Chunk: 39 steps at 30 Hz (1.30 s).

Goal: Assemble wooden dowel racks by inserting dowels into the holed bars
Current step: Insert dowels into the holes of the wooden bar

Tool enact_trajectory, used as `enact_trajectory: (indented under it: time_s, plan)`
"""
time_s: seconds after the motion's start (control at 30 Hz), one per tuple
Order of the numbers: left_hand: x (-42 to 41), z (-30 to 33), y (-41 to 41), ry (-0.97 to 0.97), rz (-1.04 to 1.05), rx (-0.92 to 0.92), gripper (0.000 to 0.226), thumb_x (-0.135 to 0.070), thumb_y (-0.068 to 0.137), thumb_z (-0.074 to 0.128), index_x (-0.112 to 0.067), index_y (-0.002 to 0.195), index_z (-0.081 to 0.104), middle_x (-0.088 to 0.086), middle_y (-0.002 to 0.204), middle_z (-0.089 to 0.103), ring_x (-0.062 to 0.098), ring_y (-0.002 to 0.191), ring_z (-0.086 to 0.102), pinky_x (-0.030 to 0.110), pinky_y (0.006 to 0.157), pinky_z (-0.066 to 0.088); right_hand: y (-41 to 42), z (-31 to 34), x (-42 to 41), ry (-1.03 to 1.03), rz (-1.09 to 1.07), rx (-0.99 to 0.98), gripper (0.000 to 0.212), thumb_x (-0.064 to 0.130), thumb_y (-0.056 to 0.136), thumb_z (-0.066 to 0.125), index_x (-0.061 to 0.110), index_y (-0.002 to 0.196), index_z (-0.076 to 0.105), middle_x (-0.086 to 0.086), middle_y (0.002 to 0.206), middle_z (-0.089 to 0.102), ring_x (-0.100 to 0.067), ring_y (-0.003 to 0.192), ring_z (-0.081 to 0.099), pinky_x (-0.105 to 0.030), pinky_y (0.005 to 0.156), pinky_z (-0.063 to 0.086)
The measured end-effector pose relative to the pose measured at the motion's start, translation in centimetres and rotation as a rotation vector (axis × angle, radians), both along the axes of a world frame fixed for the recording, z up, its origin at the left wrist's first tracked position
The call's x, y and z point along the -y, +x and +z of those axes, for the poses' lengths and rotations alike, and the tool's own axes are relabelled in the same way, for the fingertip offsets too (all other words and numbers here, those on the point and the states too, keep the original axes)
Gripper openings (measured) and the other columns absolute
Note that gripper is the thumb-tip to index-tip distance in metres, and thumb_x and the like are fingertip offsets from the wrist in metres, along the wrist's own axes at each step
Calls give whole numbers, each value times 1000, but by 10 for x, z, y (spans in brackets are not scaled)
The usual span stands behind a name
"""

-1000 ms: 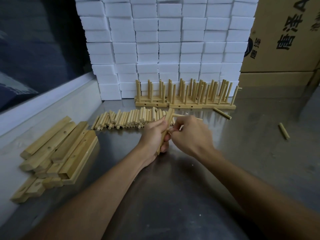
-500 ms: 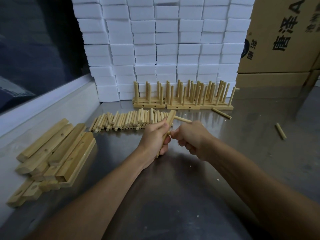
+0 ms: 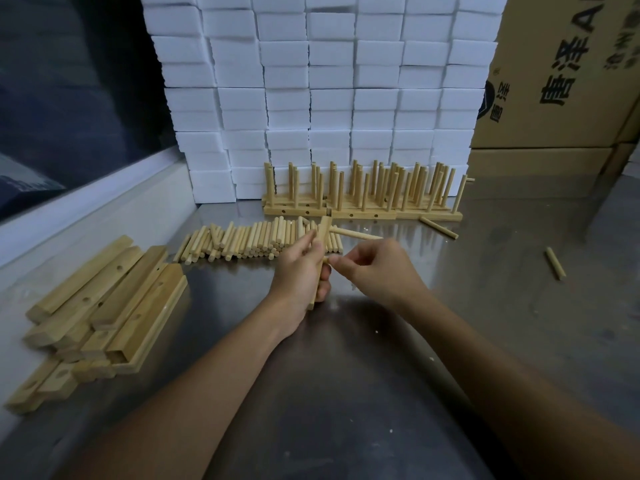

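Your left hand (image 3: 302,271) grips a holed bar (image 3: 321,237) upright above the table (image 3: 346,375), fingers curled round its middle. One dowel (image 3: 355,234) already stands out of the bar's upper part, pointing right. Your right hand (image 3: 377,268) pinches a second dowel (image 3: 326,260) between thumb and forefinger, its tip touching the bar's side lower down; most of this dowel is hidden by the fingers. Behind your hands lies a row of loose dowels (image 3: 249,242), side by side on the table. Farther back, finished racks (image 3: 363,195) stand against a wall of white foam blocks (image 3: 329,98). To your left, a pile of spare bars (image 3: 104,306) rests near the table's edge. Two stray dowels (image 3: 556,268) lie apart on the right, beside cardboard boxes (image 3: 561,81).
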<state>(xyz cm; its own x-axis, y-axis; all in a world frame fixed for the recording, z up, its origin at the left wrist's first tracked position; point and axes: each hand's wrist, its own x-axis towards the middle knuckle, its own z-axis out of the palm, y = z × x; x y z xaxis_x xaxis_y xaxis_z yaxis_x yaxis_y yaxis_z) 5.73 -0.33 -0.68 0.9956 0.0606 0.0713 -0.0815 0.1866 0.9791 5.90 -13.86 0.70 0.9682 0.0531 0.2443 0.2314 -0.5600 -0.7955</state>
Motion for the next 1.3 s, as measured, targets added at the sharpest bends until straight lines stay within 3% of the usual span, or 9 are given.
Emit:
enact_trajectory:
  time_s: [0.07,0.17,0.3,0.4,0.53,0.77,0.9,1.1,1.3]
  plan:
    - [-1,0,2,-37,61,-19,18,-21,106,42,-21,121,52,7,66,47,14,48,41,26,40,33,2,-5,5,-10,16,82,29,48,87,68,22,73,70,0,64,67,-6,54,57,-22,54,49]
    - [-4,0,6,-139,135,-89,29,-27,107,39,-7,100,58,5,64,48,14,45,42,23,38,33,5,-9,14,67,14,136,37,56,91,55,23,85,70,0,71,67,-7,63,62,-24,60,52]
    - [-15,4,9,-365,139,-200,34,-33,108,35,-6,114,56,5,65,51,14,48,46,21,37,37,9,-12,21,200,-39,84,41,50,100,42,20,92,69,1,72,68,-7,62,64,-15,55,48]
    - [-19,5,9,-495,101,-229,38,-39,107,33,-9,118,54,4,65,48,14,48,45,21,39,37,14,-18,21,44,-81,28,20,33,100,53,20,94,67,5,73,68,-15,61,67,-14,48,47]
    - [-19,7,10,-520,98,-214,37,-42,107,33,-12,107,54,1,56,44,12,46,41,22,41,35,28,-21,13,-107,-111,38,10,30,96,60,24,97,67,14,71,65,-9,59,67,-14,48,44]
    - [-17,7,9,-540,87,-208,38,-41,107,34,-10,103,56,2,57,43,12,49,39,23,49,33,59,-18,-10,-309,-192,26,41,50,88,67,20,116,65,6,88,64,-8,74,62,-24,62,49]
    - [-19,9,9,-555,75,-192,34,-37,104,36,-11,94,55,3,57,43,14,49,40,24,48,32,72,-15,-17,-363,-248,-5,30,47,88,69,19,99,74,6,77,64,-7,69,60,-26,62,53]
    - [-17,8,5,-560,79,-190,28,-28,101,36,-10,87,53,4,57,45,15,46,42,26,47,32,74,-18,-22,-316,-303,-54,19,38,89,69,21,92,76,3,83,72,-15,75,67,-37,76,60]
    - [-17,9,6,-583,79,-216,28,-25,105,36,-6,99,55,5,60,48,15,50,44,25,50,33,65,-16,-17,-152,-342,-13,20,28,88,68,16,72,69,0,66,68,-14,60,65,-33,63,60]
